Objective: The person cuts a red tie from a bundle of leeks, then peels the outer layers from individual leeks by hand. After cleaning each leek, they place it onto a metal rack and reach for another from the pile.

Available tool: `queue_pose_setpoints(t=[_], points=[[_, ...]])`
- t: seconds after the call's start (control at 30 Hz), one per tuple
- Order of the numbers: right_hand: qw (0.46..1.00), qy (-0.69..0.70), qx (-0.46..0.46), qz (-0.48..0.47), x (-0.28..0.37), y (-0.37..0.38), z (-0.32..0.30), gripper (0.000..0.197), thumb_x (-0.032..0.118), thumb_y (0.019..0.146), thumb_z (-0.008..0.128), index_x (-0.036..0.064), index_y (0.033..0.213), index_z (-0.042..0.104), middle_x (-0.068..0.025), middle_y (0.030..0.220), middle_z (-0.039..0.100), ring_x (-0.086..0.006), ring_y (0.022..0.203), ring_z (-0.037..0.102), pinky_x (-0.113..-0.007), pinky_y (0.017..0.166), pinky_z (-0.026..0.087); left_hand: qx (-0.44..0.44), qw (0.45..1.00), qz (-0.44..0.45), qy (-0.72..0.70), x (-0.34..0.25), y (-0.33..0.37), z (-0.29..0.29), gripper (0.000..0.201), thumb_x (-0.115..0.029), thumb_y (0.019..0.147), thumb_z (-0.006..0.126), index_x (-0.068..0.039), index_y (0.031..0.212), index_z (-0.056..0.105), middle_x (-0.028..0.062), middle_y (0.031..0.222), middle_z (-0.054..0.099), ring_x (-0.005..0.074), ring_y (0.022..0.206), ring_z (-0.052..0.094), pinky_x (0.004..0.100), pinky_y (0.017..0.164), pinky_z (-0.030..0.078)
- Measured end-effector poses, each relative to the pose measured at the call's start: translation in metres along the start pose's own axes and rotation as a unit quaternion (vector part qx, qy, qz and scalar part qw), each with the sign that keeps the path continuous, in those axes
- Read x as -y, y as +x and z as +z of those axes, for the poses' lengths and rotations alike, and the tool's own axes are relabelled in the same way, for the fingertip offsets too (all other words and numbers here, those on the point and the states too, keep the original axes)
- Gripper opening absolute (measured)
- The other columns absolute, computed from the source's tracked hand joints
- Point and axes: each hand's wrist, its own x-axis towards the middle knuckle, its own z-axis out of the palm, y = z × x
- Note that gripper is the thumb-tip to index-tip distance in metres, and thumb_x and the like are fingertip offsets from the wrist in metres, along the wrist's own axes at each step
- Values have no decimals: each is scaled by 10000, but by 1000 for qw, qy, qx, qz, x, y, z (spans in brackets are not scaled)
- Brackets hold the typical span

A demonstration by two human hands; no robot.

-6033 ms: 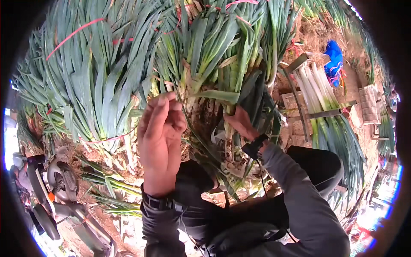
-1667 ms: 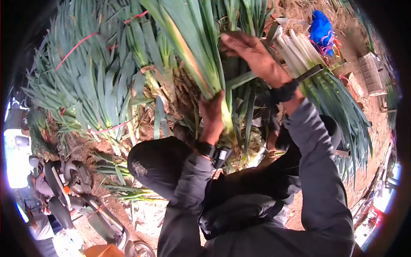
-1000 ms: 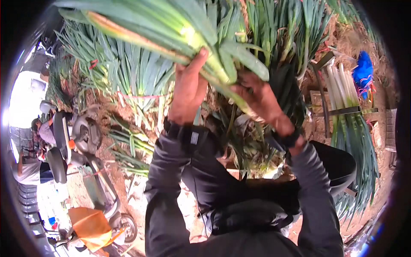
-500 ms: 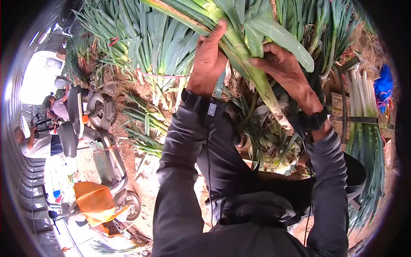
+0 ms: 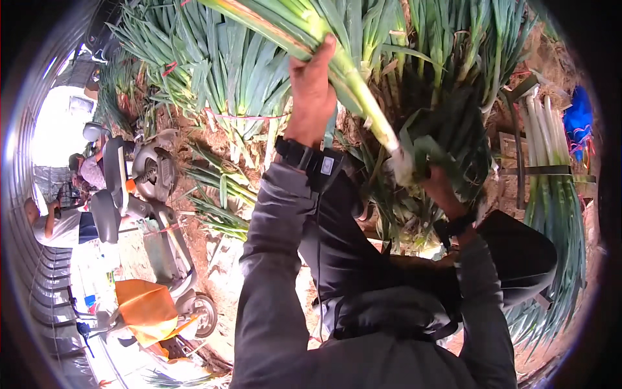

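Moved, head view: your right hand (image 5: 442, 189), off the long pale-green leek (image 5: 364, 97), down beside its white roots (image 5: 402, 167).
Leek: left of the white-stemmed leek stack (image 5: 541, 139), roots slanting toward it and you.
Left hand (image 5: 311, 94): closed round the stalk.
Right hand: nearer the stack; dark-green leaves (image 5: 457, 139) hide your fingers, grip unclear.
Room: gap between right hand and the stack's dark crossbar (image 5: 538, 170).
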Motion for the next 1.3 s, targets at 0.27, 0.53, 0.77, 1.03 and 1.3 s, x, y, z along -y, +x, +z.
queue_pose_setpoints(t=[0.27,0.53,0.77,1.03,1.3], points=[[990,39,116,70,40,-14,-19,272,222,866,725,-18,975,656,-43,746,632,-104,688,554,-315,595,436,39,997,-34,51,-24,-28,0,173,-85,893,740,-54,1053,681,14,974,690,158,951,656,357,837,539],[992,-8,85,95,20,-13,-38,365,296,880,714,-7,1070,644,-129,856,675,-214,766,651,-360,658,496,25,999,30,24,-59,-31,1,362,-135,882,782,-98,1212,637,27,1152,664,189,1033,632,384,896,519],[919,-339,105,170,-76,-61,-87,475,302,837,721,11,1194,606,-267,1162,648,-467,1112,599,-484,887,510,-63,998,20,11,-87,-11,-10,537,-178,905,752,-64,1368,506,131,1267,595,279,1106,625,490,1010,534],[936,-294,-137,-136,158,6,-62,425,308,882,726,38,1191,618,-168,1057,668,-365,974,666,-451,800,543,-58,997,-38,-20,-35,-20,-22,467,-105,895,727,-84,1320,536,67,1209,607,273,1123,609,459,991,497],[868,-287,-135,-382,249,52,20,690,286,819,775,127,1431,498,-176,1323,552,-375,1174,574,-444,945,516,-24,997,-33,-66,-21,-22,22,390,-37,899,681,-83,1273,582,26,1208,618,203,1113,580,397,990,458]])
